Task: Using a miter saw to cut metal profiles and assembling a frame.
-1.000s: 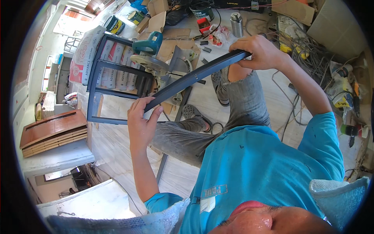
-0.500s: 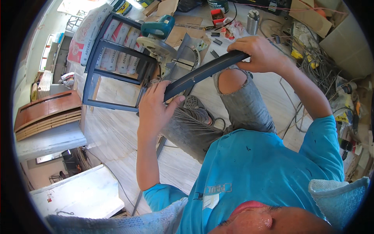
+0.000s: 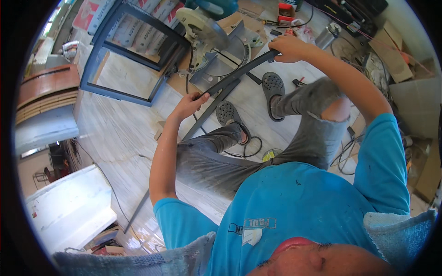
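A long dark grey metal bar (image 3: 243, 70) slants between my two hands, above the floor and in front of the mitre saw. My left hand (image 3: 189, 105) grips its near left end, with the thumb along the top. My right hand (image 3: 291, 48) closes round the far right end. The mitre saw (image 3: 232, 54) stands just beyond the bar, its round pale blade guard (image 3: 198, 26) raised. To its left is a dark rectangular metal frame (image 3: 117, 95) with a crossbar. Another long dark strip (image 3: 202, 118) runs along the floor below my left hand.
Stacked printed sacks (image 3: 145, 34) stand behind the frame. A silver tumbler (image 3: 328, 36), a red box (image 3: 286, 10) and cardboard (image 3: 391, 53) are at the far right. A black cable (image 3: 251, 154) loops near my feet. Reddish-brown panels (image 3: 50, 85) are stacked at the left.
Both hands have carried the bar lower and away from my body, and it has turned to show a narrower side. My knees have spread, and both shoes now show.
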Demonstrator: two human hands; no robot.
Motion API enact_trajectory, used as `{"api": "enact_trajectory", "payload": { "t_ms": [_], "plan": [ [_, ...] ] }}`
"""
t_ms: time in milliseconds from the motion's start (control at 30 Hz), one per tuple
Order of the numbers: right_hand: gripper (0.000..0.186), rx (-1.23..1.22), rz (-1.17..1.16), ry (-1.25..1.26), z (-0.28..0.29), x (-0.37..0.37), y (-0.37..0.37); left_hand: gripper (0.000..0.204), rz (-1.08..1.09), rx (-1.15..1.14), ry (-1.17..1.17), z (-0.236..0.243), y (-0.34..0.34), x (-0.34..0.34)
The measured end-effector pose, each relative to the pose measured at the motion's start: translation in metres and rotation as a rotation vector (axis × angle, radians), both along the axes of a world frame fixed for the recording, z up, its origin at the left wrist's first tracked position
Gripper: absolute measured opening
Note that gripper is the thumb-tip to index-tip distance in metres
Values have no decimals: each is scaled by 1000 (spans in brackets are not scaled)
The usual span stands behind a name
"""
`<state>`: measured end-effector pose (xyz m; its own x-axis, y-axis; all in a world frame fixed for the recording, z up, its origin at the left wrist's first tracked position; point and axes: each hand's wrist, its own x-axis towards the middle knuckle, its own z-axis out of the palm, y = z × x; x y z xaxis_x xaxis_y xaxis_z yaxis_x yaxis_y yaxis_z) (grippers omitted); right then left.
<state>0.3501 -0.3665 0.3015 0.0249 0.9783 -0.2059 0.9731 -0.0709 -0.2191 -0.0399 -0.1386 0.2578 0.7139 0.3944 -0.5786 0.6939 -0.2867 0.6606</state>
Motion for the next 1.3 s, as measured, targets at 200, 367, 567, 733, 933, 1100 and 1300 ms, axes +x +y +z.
{"api": "enact_trajectory", "payload": {
  "t_ms": [200,367,567,733,933,1100,1300],
  "plan": [
    [41,33,-58,-124,-106,19,70,74,95,117,-45,-105,42,-6],
    [47,118,-179,-162,-176,30,100,71,149,130,-17,-164,59,7],
    [58,154,-288,-207,-250,35,144,50,-74,816,-178,-225,57,29],
    [61,265,-292,-300,-278,38,176,33,12,827,-233,-256,56,65],
    [74,145,-521,-60,-271,55,177,26,106,994,-216,-269,64,86],
    [49,60,-685,617,-180,103,154,26,311,879,-297,-292,73,81],
    [43,172,-658,941,-47,75,156,26,350,975,-381,-318,71,79]
  ]
}}
